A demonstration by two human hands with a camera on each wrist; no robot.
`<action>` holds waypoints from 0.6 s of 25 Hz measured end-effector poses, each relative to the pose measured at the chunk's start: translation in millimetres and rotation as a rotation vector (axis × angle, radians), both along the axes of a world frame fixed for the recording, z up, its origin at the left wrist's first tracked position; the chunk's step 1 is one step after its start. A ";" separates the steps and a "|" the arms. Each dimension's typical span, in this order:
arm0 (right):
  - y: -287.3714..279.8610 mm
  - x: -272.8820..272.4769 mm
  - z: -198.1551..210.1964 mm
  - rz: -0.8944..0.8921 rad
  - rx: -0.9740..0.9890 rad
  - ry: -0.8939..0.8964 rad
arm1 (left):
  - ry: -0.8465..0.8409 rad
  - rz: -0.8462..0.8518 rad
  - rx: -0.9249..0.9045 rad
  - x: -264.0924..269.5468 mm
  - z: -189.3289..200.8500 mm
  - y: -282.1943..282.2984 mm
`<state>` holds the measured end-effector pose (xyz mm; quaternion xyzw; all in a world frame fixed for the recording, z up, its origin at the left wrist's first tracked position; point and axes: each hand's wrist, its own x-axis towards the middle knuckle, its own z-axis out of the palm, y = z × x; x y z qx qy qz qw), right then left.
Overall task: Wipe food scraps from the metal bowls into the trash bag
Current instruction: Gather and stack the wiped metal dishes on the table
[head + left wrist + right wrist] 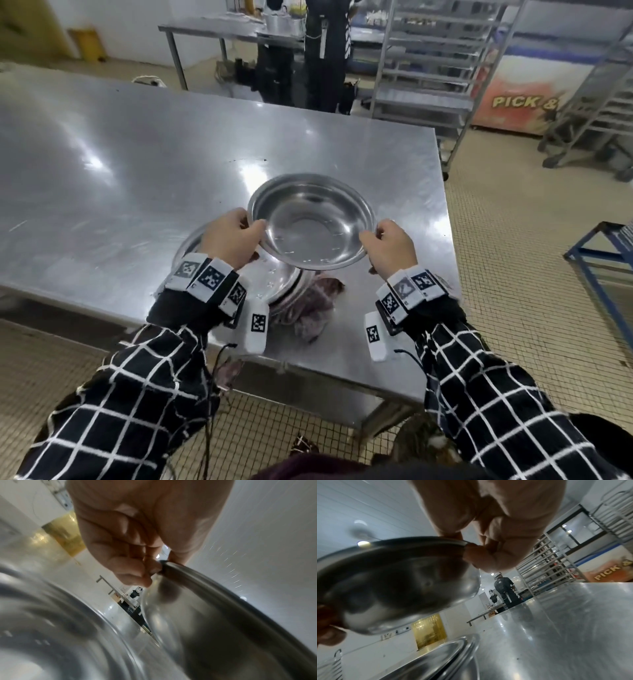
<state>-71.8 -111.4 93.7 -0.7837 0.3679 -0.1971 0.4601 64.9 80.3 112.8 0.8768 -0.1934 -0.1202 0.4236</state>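
Pinching round shiny steel bowl [311, 222] rim, both hands.

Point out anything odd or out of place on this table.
The cloth lies crumpled and partly pinned under the lower bowl, not in a hand. The held bowl, gripped by left hand and right hand, looks clean.

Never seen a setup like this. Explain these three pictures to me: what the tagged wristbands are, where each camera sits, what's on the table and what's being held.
No machine here: a person wears three cameras. The head view looks down at both hands; the bands with black-and-white tags carry the wrist cameras, which look along the fingers. The left hand and right hand pinch opposite rims of a metal bowl, lifted above the steel table. Beneath it a second bowl rests on the table, beside a crumpled cloth. The held bowl looks nearly clean.
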 end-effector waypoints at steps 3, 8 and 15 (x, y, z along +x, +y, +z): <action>42.7 34.8 -4.1 0.060 -0.077 0.040 | -0.180 0.014 0.242 27.9 1.8 48.3; 84.3 67.5 -37.4 0.137 -0.217 0.266 | -0.125 -0.085 0.462 58.4 -27.1 97.0; 107.1 75.7 -65.1 0.015 -0.247 0.479 | -0.132 -0.123 0.523 83.9 -60.1 116.5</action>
